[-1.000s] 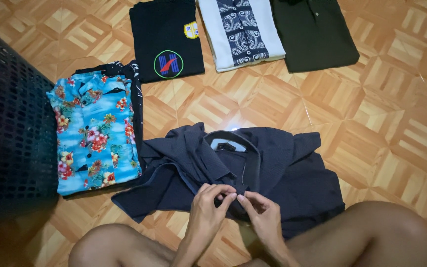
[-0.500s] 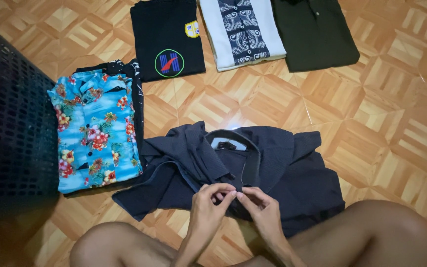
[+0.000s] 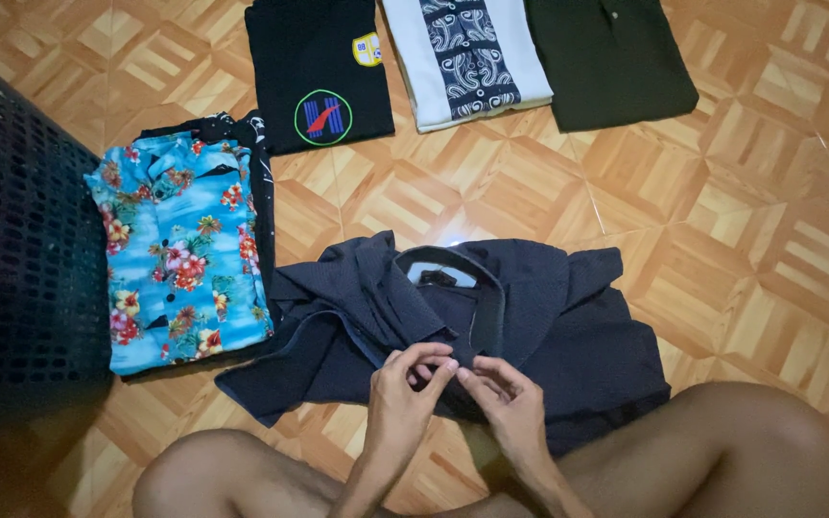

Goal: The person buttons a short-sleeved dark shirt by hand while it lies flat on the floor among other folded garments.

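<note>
Head view: both hands, left hand (image 3: 405, 388) and right hand (image 3: 503, 395), pinch the front edge of a dark shirt (image 3: 568, 336) lying on the floor (image 3: 741, 192), perhaps at a button. Soft, light cloth; best held by that edge.

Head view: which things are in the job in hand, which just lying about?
In hand: dark navy shirt, left hand, right hand.
Lying about: floral shirt, black tee, white patterned shirt, dark green shirt, black basket.
</note>
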